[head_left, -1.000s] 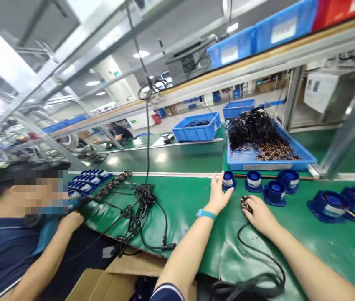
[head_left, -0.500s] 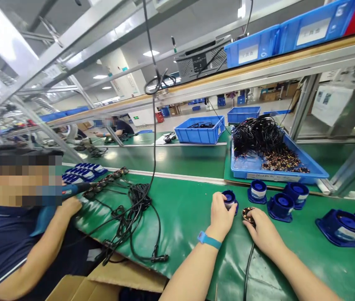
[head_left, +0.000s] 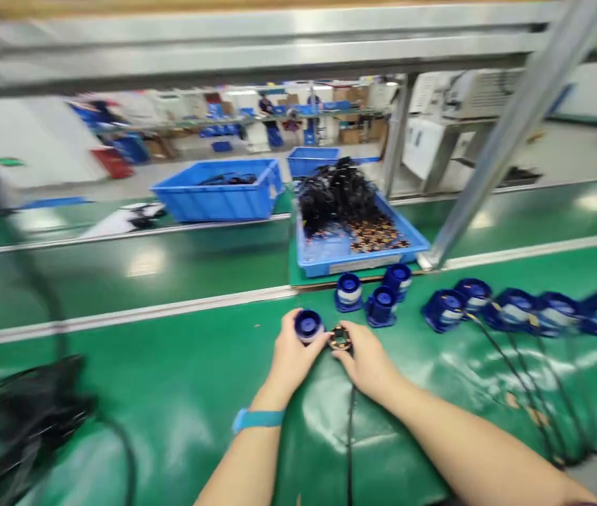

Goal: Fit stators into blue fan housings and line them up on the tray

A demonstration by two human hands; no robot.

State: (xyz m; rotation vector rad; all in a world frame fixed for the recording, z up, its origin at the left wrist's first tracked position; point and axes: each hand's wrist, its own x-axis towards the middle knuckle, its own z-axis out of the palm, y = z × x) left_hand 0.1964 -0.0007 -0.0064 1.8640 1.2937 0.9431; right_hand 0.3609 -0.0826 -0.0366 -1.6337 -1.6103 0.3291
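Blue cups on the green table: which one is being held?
The leftmost blue cup: the left hand grips it. The other blue cups stand farther right, with neither hand holding them.

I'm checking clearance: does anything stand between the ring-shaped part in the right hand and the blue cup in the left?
Only the thumb of the left hand, at the near right side of the blue cup; nothing else visible.

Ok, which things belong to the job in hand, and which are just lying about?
Job:
blue cup in left hand
ring in right hand, black cable below
probably the other cups and parts tray

Seemingly lying about:
white sheet
cable bundle
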